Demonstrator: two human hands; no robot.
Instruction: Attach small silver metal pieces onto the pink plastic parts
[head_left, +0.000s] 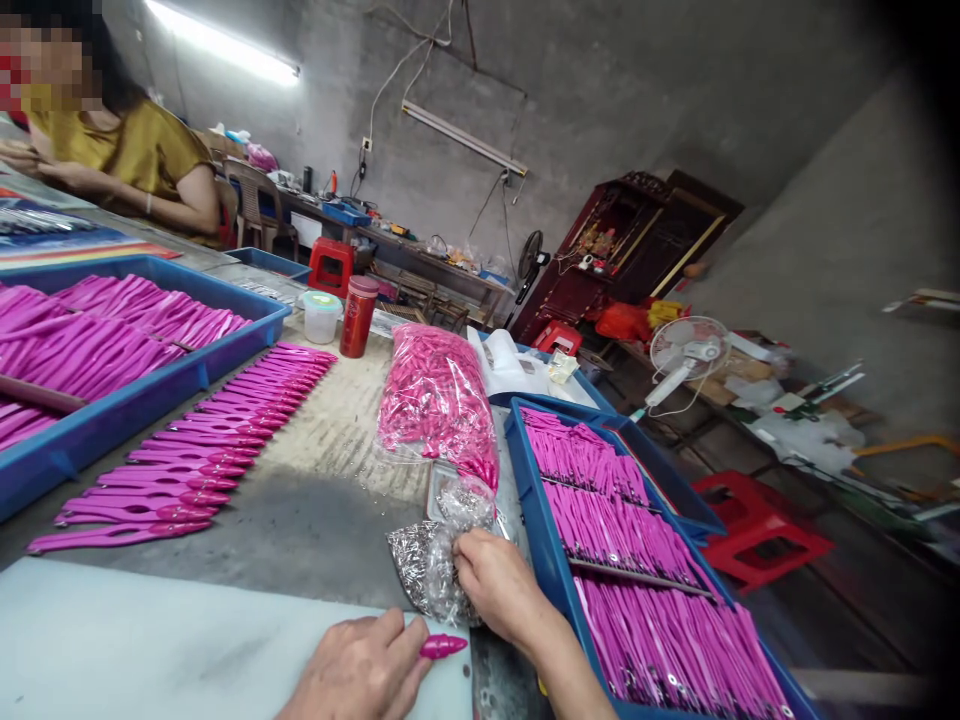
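Reaching into the bag of pins [431, 570], the right hand [499, 590] has its fingers curled down among the small silvery metal parts, though whether they have closed on one cannot be told, since the fingertips are hidden in the plastic. The left hand [360, 670] rests on the white board [150, 640] and pinches a pink cap [444, 646] between thumb and forefinger, tip pointing right. The step in hand looks like fetching a metal piece to go with the cap; the next move would likely call for lifting out one piece alone and bringing it across to the cap, so a fine pinch and a steady left hand matter. The cap is glossy magenta, short and tapered to a blunt point. Near the bag lies a sack of caps [439, 400], a blue tray [551, 560] of pink handles sits to the right, and a row of handles [195, 455] lies on the table at left. Another person [112, 140] sits at the far left
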